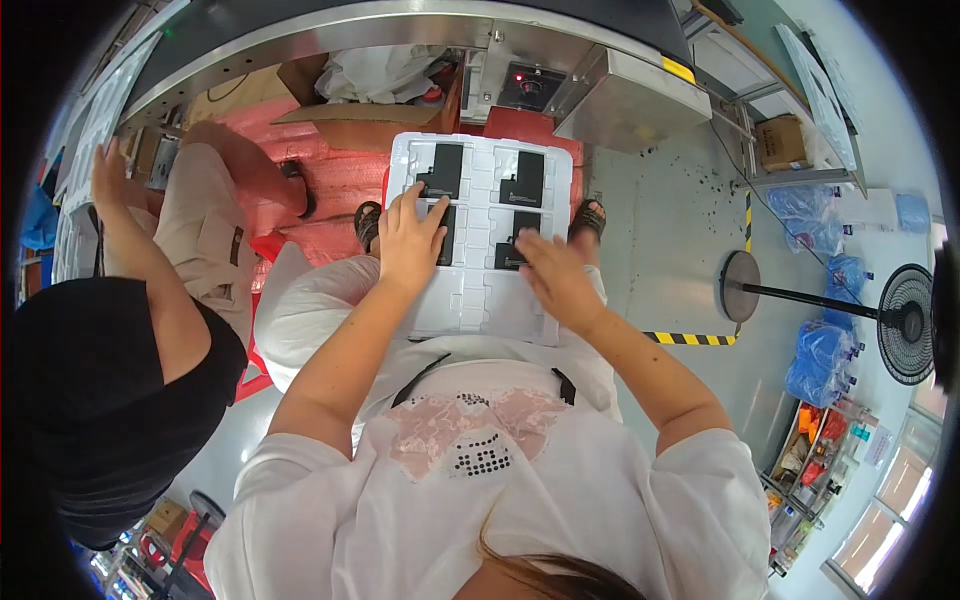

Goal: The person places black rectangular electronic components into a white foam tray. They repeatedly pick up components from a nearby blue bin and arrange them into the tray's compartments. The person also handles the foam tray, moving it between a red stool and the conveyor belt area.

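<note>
A white plastic tray (485, 300) with moulded compartments rests across my lap. Several flat black L-shaped pieces, looking like battery packs, lie in it. At the far end are a left piece (448, 168) and a right piece (525, 180). Nearer me are another left piece (447, 240) and another right piece (508, 256). My left hand (408, 242) is open over the tray's left side, fingers spread at the two left pieces and partly covering the nearer one. Slightly blurred, my right hand (560, 275) reaches over the nearer right piece with fingers stretched out; whether it touches it I cannot tell.
A metal-edged bench (330, 38) runs across the far side, with a cardboard box (375, 125) of plastic bags beneath. A co-worker in black (120, 390) sits close on my left. To the right stand a metal box (635, 100) and a fan (905, 325).
</note>
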Demonstrator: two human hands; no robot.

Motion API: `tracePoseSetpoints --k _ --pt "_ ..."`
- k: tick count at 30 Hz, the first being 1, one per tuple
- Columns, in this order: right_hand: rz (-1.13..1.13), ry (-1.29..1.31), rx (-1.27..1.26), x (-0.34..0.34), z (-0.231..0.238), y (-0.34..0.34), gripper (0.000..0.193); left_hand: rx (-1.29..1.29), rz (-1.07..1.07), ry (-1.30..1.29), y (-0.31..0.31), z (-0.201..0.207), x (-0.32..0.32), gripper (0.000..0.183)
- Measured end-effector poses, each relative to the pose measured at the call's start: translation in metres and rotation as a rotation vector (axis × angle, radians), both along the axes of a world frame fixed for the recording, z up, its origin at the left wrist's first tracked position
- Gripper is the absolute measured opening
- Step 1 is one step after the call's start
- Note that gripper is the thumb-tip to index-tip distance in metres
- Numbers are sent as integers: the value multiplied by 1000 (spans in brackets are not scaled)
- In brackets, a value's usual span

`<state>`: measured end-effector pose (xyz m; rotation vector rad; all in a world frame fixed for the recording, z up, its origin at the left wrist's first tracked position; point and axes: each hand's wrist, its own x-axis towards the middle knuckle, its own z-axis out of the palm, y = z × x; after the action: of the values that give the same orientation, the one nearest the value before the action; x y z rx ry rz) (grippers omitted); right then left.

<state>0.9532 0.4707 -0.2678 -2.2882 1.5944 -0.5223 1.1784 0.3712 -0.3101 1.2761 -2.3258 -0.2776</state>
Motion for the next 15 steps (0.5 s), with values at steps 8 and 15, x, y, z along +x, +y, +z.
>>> tracePoseSetpoints --k 8,15 --pt "-343 -298 -909 -31 187 -169 21 -59 133 324 -26 36 5 36" --pt "-932 70 -157 -87 207 -316 62 -741 -33 504 -193 196 -54 18"
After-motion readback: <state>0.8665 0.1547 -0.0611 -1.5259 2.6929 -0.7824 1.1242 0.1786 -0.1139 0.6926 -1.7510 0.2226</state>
